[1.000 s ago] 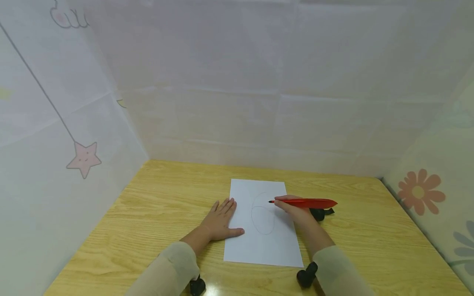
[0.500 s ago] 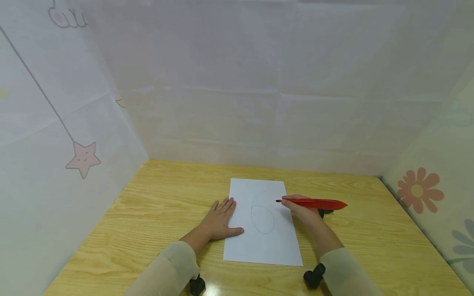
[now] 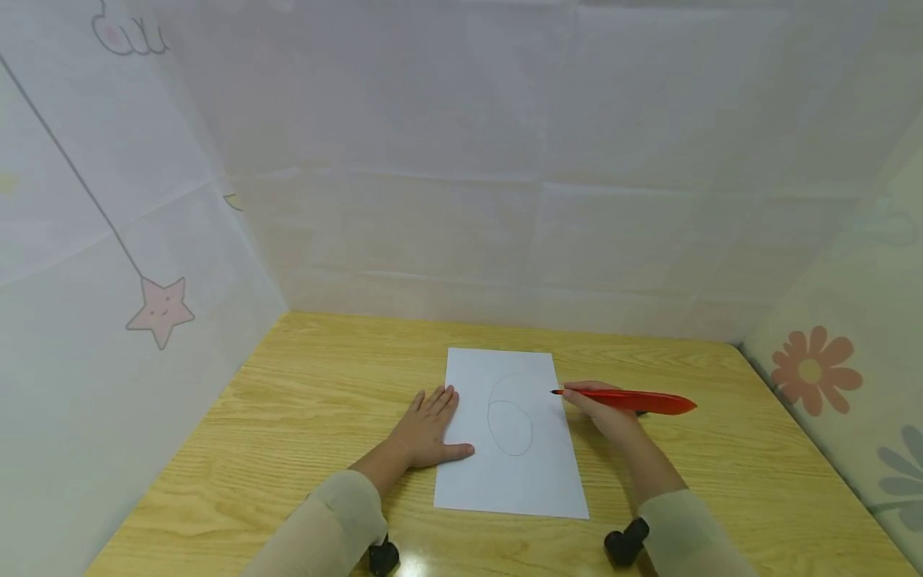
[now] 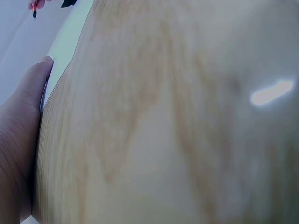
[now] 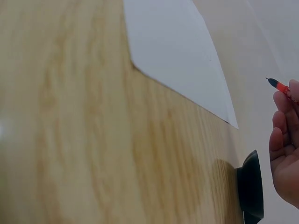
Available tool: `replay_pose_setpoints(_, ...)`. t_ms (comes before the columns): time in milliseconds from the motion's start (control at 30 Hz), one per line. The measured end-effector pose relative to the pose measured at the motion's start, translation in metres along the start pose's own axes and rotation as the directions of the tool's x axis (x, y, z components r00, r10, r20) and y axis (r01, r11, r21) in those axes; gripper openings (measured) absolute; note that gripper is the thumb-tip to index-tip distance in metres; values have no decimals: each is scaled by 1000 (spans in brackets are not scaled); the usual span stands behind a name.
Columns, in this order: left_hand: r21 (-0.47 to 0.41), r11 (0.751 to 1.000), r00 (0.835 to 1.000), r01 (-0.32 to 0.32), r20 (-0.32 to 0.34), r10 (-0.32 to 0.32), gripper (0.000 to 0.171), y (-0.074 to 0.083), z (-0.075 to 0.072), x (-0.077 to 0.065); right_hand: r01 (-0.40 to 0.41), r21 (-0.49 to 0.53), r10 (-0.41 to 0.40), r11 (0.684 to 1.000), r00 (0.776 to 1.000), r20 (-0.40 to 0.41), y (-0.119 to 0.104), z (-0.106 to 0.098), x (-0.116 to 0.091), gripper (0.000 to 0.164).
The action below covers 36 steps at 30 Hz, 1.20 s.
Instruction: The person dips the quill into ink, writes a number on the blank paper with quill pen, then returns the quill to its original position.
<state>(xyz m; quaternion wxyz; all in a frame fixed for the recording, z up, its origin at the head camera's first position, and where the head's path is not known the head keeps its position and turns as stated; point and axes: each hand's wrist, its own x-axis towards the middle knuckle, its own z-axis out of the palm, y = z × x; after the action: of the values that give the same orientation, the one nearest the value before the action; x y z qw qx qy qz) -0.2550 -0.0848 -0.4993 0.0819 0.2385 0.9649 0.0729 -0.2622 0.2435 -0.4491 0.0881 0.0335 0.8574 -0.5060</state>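
A sheet of white paper (image 3: pixel 534 485) lies on the wooden table, bearing a thin drawn line shaped like a 6. My left hand (image 3: pixel 424 433) rests flat with spread fingers across the paper's left edge; its thumb (image 4: pixel 36 81) shows in the left wrist view. My right hand (image 3: pixel 602 410) pinches a red feather quill pen (image 3: pixel 642 401) near its black tip, over the paper's right edge. In the right wrist view the pen (image 5: pixel 280 86) is raised, its tip apart from the paper (image 5: pixel 175 46).
A dark object (image 5: pixel 251 186) stands on the table beyond my right hand, mostly hidden by it in the head view. Black wrist mounts (image 3: pixel 626 543) sit at both sleeves. Pale printed cloth (image 3: pixel 461 200) walls the table (image 3: pixel 324 377) at the back and sides.
My right hand has moved to the right with the quill pen, away from the drawn figure to the paper's right edge. My left hand has stayed in place.
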Motion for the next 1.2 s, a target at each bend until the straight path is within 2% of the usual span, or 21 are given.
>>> replay_pose_setpoints(300, -5, 1000, 1000, -10, -1, 10, 102, 0, 0, 0, -14, 3, 14, 1000, 999, -44, 7, -9, -3, 57)
replay_pose_setpoints(533, -3, 1000, 1000, -22, -7, 22, 103, -1, 0, 0, -4, -21, 3, 1000, 999, -34, 14, -19, -7, 60)
replay_pose_setpoints(800, -14, 1000, 1000, -11, -10, 11, 103, 0, 2, 0, -20, 10, 21, 1000, 998, -56, 23, -29, -10, 66)
replay_pose_setpoints(1200, -25, 1000, 1000, -9, -8, 9, 102, 0, 1, -1, -3, 44, 7, 999, 997, -81, 37, -47, -17, 59)
